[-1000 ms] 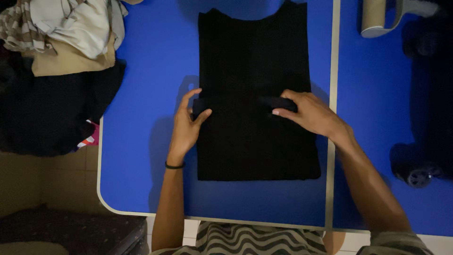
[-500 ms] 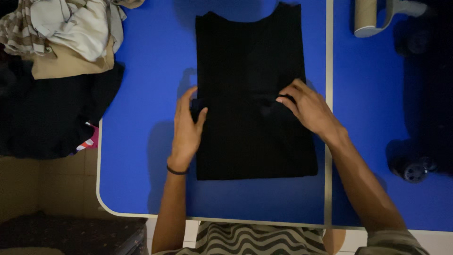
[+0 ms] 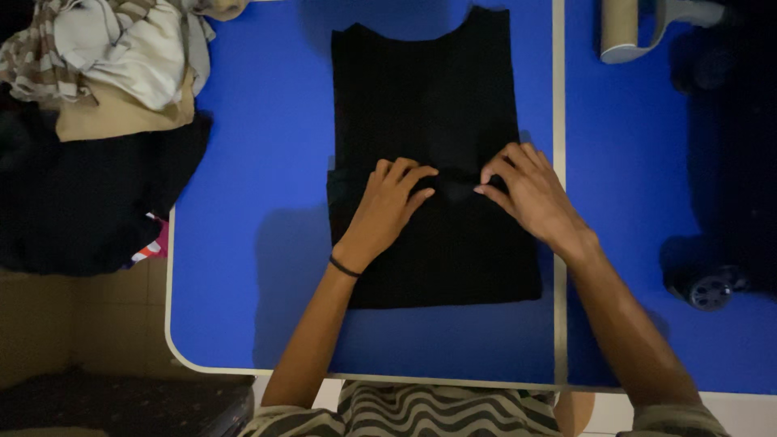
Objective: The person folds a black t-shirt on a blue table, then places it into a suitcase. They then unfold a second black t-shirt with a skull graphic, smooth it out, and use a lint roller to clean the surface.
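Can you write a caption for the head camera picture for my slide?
Left hand and right hand press on a black garment laid flat on a blue table.

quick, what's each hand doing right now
Left hand: fingers curled, resting on the black garment.
Right hand: pinching a fold of the garment.

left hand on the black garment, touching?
Touching. Head view: left hand lies flat on the black garment, fingers pressed on the fabric near its middle.
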